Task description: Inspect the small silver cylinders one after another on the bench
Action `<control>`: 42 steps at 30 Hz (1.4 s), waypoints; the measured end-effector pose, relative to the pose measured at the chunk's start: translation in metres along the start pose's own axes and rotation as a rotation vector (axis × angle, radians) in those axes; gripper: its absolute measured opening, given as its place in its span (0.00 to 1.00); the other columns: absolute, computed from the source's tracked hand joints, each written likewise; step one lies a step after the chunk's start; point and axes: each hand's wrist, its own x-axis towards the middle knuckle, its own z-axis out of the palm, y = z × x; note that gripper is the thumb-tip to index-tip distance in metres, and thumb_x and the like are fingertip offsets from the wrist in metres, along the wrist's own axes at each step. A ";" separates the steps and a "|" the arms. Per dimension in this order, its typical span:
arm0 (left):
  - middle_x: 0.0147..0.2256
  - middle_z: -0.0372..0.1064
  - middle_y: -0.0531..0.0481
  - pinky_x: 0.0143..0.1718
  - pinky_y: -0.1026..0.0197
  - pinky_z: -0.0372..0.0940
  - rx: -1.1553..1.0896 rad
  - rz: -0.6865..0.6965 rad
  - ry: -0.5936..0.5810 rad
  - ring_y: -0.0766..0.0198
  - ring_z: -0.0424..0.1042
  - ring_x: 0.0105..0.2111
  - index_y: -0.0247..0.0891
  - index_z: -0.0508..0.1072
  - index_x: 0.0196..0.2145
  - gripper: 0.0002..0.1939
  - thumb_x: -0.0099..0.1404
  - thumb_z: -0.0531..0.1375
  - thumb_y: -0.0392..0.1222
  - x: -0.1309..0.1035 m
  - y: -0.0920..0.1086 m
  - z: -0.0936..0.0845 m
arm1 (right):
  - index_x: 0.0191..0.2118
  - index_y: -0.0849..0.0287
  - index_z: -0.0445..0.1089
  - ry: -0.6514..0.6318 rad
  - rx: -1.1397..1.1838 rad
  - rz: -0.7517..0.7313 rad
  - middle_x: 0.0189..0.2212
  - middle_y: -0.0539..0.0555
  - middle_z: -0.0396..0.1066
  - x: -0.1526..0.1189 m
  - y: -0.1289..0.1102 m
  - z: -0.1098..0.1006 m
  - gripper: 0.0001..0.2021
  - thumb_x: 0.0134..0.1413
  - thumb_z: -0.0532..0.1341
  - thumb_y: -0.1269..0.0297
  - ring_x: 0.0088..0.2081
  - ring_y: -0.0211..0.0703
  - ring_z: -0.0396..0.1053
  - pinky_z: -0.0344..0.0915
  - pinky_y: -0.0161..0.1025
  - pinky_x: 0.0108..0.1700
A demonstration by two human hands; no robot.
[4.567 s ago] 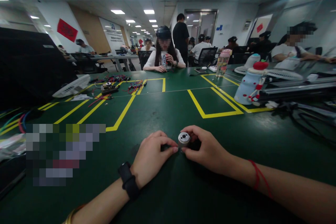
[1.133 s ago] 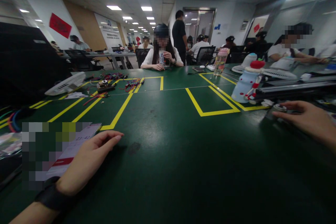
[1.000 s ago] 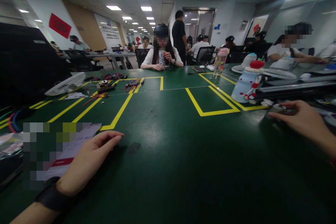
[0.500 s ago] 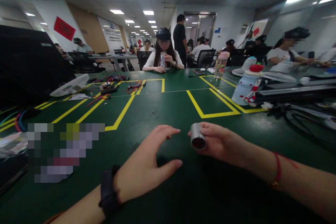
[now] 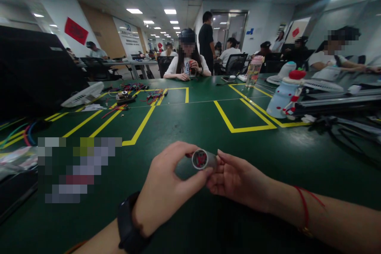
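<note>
A short silver metal cylinder (image 5: 210,160) is held above the green table, its round end turned toward me and showing red and black parts inside. My left hand (image 5: 171,180), with a black watch on the wrist, grips it between thumb and fingers; the fingertips are partly hidden behind it. My right hand (image 5: 238,176) has its fingers curled against the cylinder's right end, and a red string is round that wrist. How firmly the right fingers hold is partly hidden.
Yellow tape lines (image 5: 143,123) mark the green table (image 5: 178,123). Wires and small parts (image 5: 126,97) lie at left, near a white fan (image 5: 83,95). A blue bottle (image 5: 279,101), a clear bottle (image 5: 254,72) and black cables (image 5: 342,135) are at right. A person (image 5: 188,61) sits opposite.
The cylinder has moved left from my right hand into my left hand's grasp, and its round end has swung toward me. My left hand has closed; the view has shifted slightly.
</note>
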 end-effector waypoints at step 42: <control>0.41 0.75 0.54 0.45 0.46 0.55 0.257 -0.162 -0.284 0.52 0.68 0.44 0.57 0.80 0.36 0.07 0.61 0.63 0.47 0.001 -0.031 0.029 | 0.55 0.54 0.63 0.317 -1.462 -0.666 0.47 0.53 0.67 0.009 -0.002 -0.019 0.26 0.49 0.64 0.60 0.45 0.38 0.66 0.65 0.40 0.48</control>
